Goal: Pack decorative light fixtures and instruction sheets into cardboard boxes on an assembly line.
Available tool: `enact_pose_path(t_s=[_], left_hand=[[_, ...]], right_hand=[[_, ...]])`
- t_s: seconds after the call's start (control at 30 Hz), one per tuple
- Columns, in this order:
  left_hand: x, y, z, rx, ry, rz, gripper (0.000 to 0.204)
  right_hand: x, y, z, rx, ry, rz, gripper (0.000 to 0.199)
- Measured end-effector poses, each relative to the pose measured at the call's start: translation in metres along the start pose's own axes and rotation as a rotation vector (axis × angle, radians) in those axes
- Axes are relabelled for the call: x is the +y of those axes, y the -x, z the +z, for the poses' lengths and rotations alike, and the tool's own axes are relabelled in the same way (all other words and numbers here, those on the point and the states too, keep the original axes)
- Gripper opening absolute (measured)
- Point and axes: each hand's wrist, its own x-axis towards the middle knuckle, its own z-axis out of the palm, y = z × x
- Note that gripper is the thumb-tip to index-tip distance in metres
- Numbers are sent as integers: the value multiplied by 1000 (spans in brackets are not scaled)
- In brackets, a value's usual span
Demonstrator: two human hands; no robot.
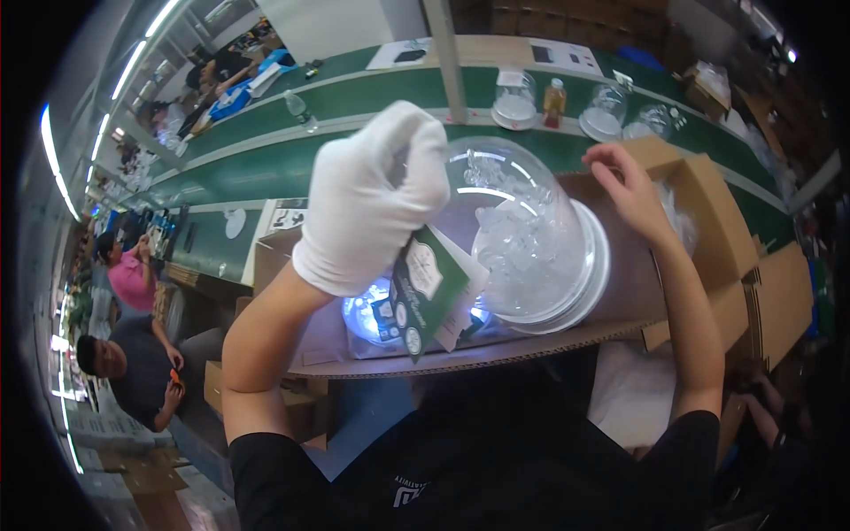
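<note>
My left hand (376, 199), in a white glove, is closed in front of the top of a clear plastic dome (522, 168); what its fingers grip is hidden. Green and white printed tags (434, 288) hang just below the glove. The dome lies tilted over a cardboard box (629, 292), its white round base (589, 274) toward the lower right and crumpled clear plastic visible through it. Beside the dome, my bare right hand (629, 190) hovers with loosely bent fingers, apart from it and holding nothing that I can see. A glowing clear globe (372, 314) sits in the box behind the tags.
Beyond the box runs a green workbench (372, 84) bearing other clear domes (513, 102), an amber bottle (554, 102) and a clear bottle (301, 111). A metal post (445, 62) rises there. Box flaps (722, 221) spread at right. Co-workers (133, 372) are at left.
</note>
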Motion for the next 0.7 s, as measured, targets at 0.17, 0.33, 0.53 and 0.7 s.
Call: enact_pose_path(t_s=[0.17, 0.33, 0.53, 0.7], left_hand=[[-20, 21, 54, -211, -71, 20, 7], [-56, 51, 121, -413, -147, 202, 10], [-84, 56, 160, -567, -206, 157, 12], [-99, 66, 184, -605, -202, 154, 15]], right_hand=[[-7, 5, 7, -12, 97, -33, 22], [-13, 16, 5, -57, 366, 3, 22], [-22, 28, 14, -45, 519, -89, 22], [-29, 37, 20, 16, 656, -232, 20]])
